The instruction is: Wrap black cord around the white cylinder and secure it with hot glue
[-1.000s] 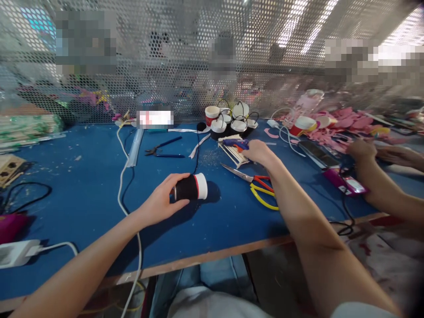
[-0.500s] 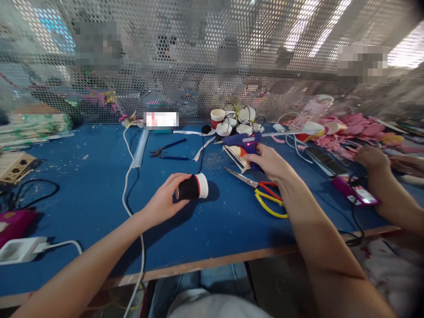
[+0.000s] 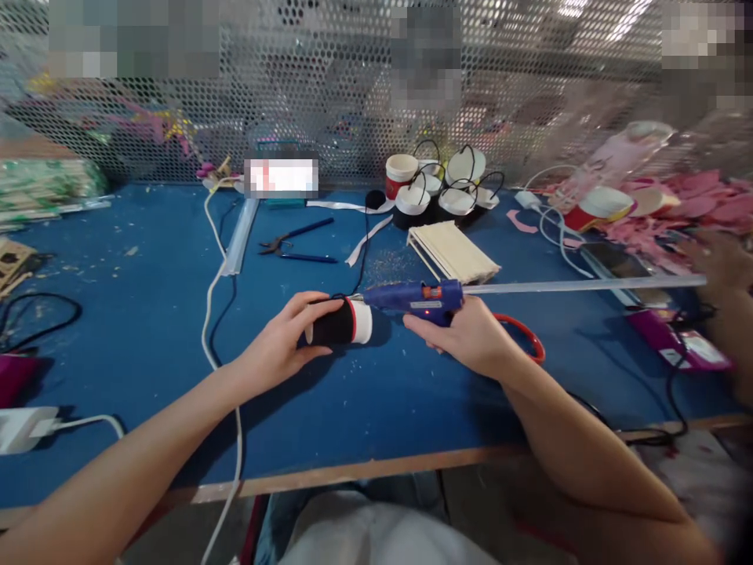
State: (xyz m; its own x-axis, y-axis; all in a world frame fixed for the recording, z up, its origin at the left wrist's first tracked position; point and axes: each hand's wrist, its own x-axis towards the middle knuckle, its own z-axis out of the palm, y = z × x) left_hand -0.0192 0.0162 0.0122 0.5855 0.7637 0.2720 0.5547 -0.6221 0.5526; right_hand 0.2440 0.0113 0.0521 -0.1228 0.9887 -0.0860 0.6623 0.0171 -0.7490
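Observation:
My left hand [image 3: 291,333] grips a paper cup [image 3: 335,323] wrapped in black, lying on its side with a red line and white end facing right. In my right hand [image 3: 471,333] is a blue hot glue gun [image 3: 415,298], its small red light lit. The gun's nozzle points left and is at the cup's upper edge, near the red line. A long clear glue stick [image 3: 576,286] sticks out of the gun's back. Partly hidden behind my right hand are the scissors, with a red handle loop [image 3: 526,336] showing.
Behind lie pliers [image 3: 300,239], white ribbon strips [image 3: 370,238], a bundle of pale sticks [image 3: 456,251] and several cups with black cord handles [image 3: 456,200]. A white cable [image 3: 215,314] crosses the blue table [image 3: 158,275]. At right are pink pieces [image 3: 694,208] and another person's arm [image 3: 732,306].
My right hand has lifted the glue gun off the pale sticks and brought it toward me, its nozzle now at the cup. My left hand still holds the cup. The view has shifted slightly.

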